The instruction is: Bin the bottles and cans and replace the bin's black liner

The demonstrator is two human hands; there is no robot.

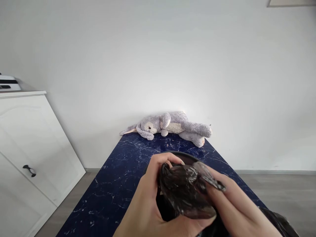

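A crumpled black plastic bag (186, 187) is bunched up between my two hands, low in the head view. My left hand (148, 200) curls around its left side, with the thumb across the bottom and the fingers over the top. On the other side, my right hand (228, 197) grips the gathered plastic; some of its fingers are hidden by the bag. Just behind and below the hands shows the dark curved rim (181, 153) of a round container, mostly covered. More black plastic (277, 219) lies past my right forearm.
A grey plush rabbit (172, 126) lies on its side at the far end of the dark blue marbled table (106, 184), against a white wall (158, 59). To the left stands a white cabinet (37, 141) with a black handle and a white device (9, 83) on top.
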